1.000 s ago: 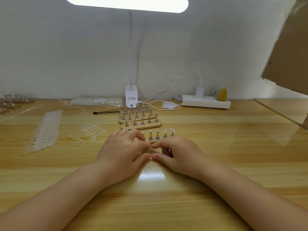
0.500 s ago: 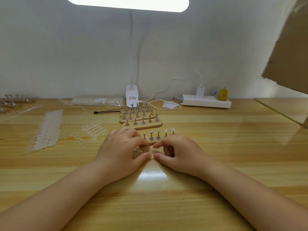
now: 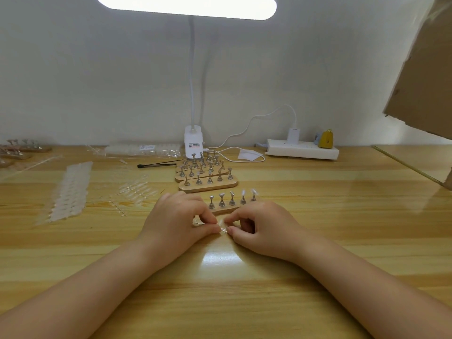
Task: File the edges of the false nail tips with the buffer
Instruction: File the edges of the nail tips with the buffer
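Two hands work one clear nail tip (image 3: 223, 229), near the closest stand (image 3: 226, 210): left hand (image 3: 179, 222) and right hand (image 3: 261, 226) both pinch it. No buffer visible. Steady grip, light edge strokes advised.

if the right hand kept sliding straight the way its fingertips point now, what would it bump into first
The right hand points left toward the left hand, their fingertips almost meeting over a small clear nail tip. It would likely meet that tip first, then the left hand's fingers; depth between them is hard to judge.
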`<state>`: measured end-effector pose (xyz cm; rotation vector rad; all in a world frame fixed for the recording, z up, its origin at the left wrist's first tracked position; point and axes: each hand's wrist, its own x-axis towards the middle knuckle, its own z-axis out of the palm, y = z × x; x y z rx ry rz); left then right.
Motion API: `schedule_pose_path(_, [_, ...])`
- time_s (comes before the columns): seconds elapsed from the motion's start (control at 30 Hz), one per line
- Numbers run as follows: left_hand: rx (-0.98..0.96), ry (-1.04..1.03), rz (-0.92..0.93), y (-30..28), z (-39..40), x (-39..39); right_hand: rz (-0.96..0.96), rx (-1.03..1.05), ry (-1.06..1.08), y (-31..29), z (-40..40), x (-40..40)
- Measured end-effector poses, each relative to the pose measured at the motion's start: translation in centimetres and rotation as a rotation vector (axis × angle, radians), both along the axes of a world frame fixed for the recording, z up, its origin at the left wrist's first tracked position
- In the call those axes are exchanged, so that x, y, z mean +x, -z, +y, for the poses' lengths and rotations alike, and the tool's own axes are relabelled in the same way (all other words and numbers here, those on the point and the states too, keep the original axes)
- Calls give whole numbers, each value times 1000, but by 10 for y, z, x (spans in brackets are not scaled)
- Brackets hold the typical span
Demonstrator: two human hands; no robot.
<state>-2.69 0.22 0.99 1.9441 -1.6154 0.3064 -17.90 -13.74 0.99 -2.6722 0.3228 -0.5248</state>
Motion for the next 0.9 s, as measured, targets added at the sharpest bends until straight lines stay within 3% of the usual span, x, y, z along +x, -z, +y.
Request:
schedule_pose_path(0.1, [24, 12, -7, -1, 0, -1, 15, -5, 11, -2, 1, 0])
schedule_pose_path(0.23, [42, 11, 128, -1, 0, 2, 39, -14, 13, -4, 2, 1])
schedule_pose_path(0.5, [-77, -107, 301, 4, -4, 3, 38, -43, 30, -3, 3, 0])
schedule_pose_path(0.73, [-222, 55, 244, -2, 1, -6, -130, 15, 78, -3, 6, -2])
schedule_pose_path(0.9, [-215, 122, 134, -4, -2, -14, -353, 497, 67, -5, 15, 3])
